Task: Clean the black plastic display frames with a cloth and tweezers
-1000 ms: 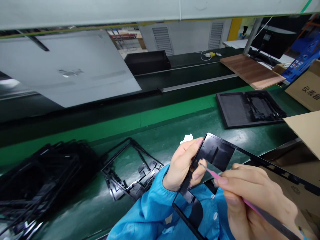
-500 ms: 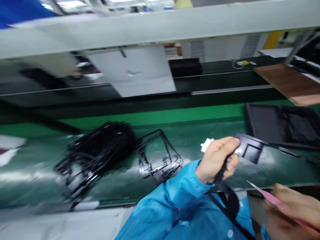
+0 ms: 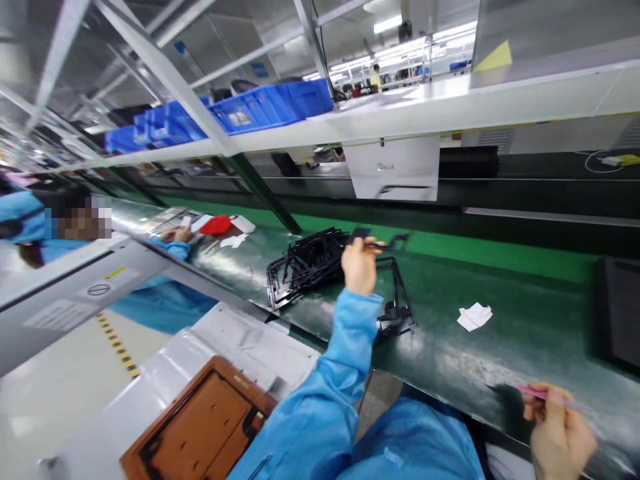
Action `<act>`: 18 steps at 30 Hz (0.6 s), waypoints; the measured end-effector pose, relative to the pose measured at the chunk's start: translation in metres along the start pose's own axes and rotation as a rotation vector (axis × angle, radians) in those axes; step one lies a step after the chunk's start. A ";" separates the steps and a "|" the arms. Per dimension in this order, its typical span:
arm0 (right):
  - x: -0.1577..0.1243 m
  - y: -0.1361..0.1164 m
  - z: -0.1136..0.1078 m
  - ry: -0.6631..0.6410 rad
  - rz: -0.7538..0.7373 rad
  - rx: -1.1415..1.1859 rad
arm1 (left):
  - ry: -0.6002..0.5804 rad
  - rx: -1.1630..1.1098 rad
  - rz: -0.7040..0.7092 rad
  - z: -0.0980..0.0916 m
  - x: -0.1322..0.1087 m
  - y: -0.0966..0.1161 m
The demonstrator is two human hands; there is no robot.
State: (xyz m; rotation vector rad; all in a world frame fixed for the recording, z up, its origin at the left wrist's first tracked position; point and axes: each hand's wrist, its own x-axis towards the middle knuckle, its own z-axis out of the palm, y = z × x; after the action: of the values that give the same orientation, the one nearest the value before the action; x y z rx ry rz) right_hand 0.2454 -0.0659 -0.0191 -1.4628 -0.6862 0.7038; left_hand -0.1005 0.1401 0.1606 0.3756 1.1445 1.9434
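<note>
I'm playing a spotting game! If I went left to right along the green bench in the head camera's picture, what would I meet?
Another person's hands → red thing → pile of black frames → the wearer's left hand → white scrap → right hand holding a pink tool → black tray.

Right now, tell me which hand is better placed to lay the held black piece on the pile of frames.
Likely left: the left hand already grips the black piece, close beside the pile of frames, while the right hand is farther off, holding a pink tool.
</note>
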 end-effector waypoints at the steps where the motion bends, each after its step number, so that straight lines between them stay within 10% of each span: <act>1: 0.001 0.008 0.003 -0.025 0.018 -0.013 | 0.098 0.021 0.068 -0.018 0.019 0.015; 7: 0.008 0.032 0.009 -0.092 0.047 -0.025 | 0.476 0.235 0.218 -0.109 0.080 0.065; 18: 0.005 0.035 0.001 -0.130 0.041 -0.008 | 0.506 0.913 0.082 -0.192 0.078 0.058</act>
State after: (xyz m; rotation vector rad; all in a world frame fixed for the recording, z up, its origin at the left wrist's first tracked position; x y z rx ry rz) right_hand 0.2477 -0.0616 -0.0543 -1.4517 -0.7607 0.8342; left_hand -0.2942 0.0750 0.0930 0.4052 2.3681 1.5007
